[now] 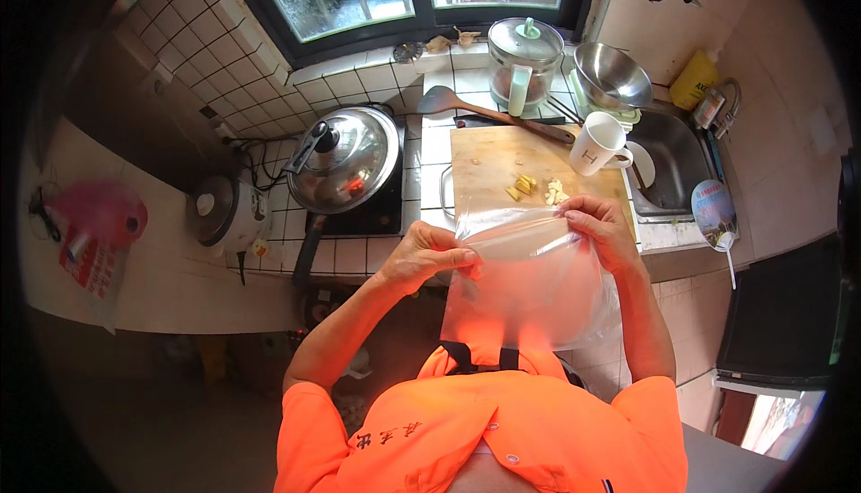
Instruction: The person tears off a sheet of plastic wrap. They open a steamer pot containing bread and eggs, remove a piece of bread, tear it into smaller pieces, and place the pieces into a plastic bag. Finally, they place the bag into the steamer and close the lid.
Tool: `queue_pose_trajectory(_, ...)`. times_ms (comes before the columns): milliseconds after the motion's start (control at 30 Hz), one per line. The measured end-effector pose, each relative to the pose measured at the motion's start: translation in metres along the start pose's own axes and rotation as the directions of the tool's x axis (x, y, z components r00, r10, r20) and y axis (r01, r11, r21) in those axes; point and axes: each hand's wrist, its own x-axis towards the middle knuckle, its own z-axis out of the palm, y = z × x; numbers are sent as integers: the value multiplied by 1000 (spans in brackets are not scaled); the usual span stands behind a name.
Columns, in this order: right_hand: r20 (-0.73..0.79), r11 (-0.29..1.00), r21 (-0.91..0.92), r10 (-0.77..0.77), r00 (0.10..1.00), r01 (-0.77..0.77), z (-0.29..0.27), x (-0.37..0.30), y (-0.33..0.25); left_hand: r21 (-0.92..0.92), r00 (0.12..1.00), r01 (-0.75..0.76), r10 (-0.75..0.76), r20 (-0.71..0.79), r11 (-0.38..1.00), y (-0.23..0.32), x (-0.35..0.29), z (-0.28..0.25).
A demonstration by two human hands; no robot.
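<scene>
A clear plastic bag [529, 278] hangs stretched between my two hands, in front of my orange shirt and the counter's near edge. My left hand [432, 255] pinches its upper left corner. Thumb and fingers of my right hand [599, 229] grip the upper right edge. Just beyond the bag lies a wooden cutting board [493, 157], its near part hidden behind the plastic. On the board sit a small heap of yellow pieces [521, 187] and a heap of paler chopped pieces [555, 193]. A white mug [598, 144] stands at the board's right side.
Left of the board, a lidded pan [345, 161] sits on a black cooktop, its handle [308, 251] pointing toward me. A wooden spatula [498, 115] lies behind the board. Further back stand a glass pot [526, 54] and a steel bowl [613, 76]; the sink [673, 157] is at right.
</scene>
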Motion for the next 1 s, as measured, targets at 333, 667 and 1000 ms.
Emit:
queue_pose_trajectory(333, 449, 943, -275, 299, 842, -188, -59, -35, 32, -136, 950, -263, 231, -212, 955, 10, -23, -40)
queue_pose_trajectory(667, 64, 995, 75, 67, 996, -72, -7, -50, 62, 489, 912, 167, 54, -406, 856, -25, -78, -88)
queue_pose_trajectory(1000, 439, 488, -546, -525, 729, 680, 109, -19, 20, 923, 850, -356, 461, 255, 145, 18, -37, 29)
